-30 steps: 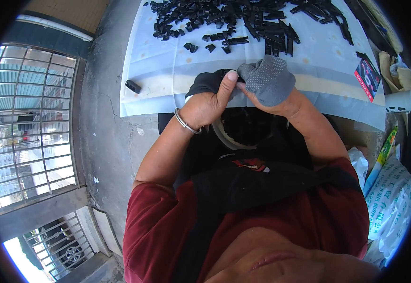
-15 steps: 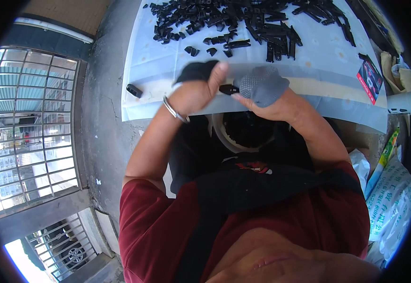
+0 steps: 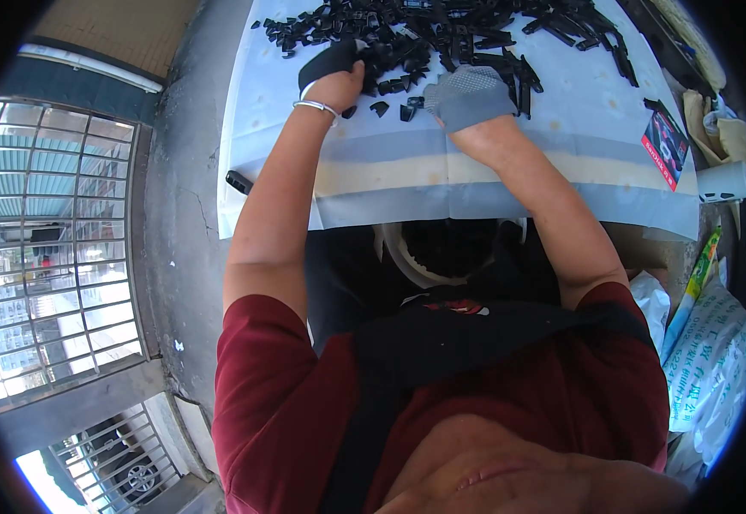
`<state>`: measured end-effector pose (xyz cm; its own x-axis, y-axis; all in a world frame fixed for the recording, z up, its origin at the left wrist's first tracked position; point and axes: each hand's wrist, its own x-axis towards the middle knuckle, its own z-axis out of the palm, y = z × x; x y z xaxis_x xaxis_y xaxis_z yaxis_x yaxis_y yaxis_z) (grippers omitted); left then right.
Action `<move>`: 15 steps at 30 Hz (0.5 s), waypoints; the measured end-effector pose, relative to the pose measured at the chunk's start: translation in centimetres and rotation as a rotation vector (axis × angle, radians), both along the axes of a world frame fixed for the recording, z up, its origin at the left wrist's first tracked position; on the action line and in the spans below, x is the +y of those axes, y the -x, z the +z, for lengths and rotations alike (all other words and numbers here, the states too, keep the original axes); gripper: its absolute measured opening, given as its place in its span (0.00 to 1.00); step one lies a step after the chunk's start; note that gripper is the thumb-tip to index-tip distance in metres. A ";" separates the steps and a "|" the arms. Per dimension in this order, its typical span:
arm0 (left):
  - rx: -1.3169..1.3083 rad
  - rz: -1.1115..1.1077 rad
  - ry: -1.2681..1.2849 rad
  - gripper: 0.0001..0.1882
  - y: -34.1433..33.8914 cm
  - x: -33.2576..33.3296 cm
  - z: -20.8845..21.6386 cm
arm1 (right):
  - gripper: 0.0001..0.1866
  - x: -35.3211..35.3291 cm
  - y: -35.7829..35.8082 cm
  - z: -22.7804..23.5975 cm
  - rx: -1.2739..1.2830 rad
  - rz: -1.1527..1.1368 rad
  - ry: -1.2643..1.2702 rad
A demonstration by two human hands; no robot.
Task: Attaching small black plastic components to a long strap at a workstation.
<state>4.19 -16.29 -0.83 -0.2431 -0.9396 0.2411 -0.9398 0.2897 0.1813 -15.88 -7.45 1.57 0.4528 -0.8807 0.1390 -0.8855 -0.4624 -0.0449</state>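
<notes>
Head view was filled, at its top, by a heap of black parts spread across the far half of a counter covered in pale sheeting. Small chunky pieces were gathered toward the left of the heap, and long slender pieces were scattered toward the right. At the near edge, 1 small dark piece was set apart, between the 2 hands.

The left hand was placed at the near left edge of the heap. Its fingers were mostly covered by a black glove, the thumb was left bare, and a pale bracelet was worn at the wrist. The right hand was lowered at the near middle of the heap, beside the long pieces, and its fingers were hidden under a grey dotted glove. Whether anything was gripped, or whether the fingers were open or closed, could not be told for either hand.

Well apart from the heap, a black oblong object was laid by the left forearm, and a red and black card was seen near the right edge. Below the counter, a round container with dark contents was partly hidden. White plastic bags were piled at the far right; at the far left, a barred window was seen beyond grey floor.
</notes>
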 end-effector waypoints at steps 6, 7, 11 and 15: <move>-0.107 -0.219 0.143 0.11 0.8 3.6 0.7 | 0.12 2.8 4.1 -0.4 -0.129 -0.085 0.161; -0.116 -0.253 0.199 0.10 0.8 3.9 0.6 | 0.12 3.1 4.3 -0.1 -0.132 -0.086 0.163; -0.159 -0.224 0.268 0.09 1.1 4.2 1.6 | 0.13 3.9 5.3 -0.3 -0.223 -0.069 0.199; -0.192 -0.197 0.319 0.08 0.9 4.6 2.8 | 0.12 4.9 4.9 -0.5 -0.126 -0.014 0.140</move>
<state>3.30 -11.70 1.98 -0.4794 -0.7561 0.4455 -0.8688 0.4805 -0.1193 -20.75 -2.56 1.06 0.4118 -0.8547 0.3160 -0.8833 -0.4596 -0.0920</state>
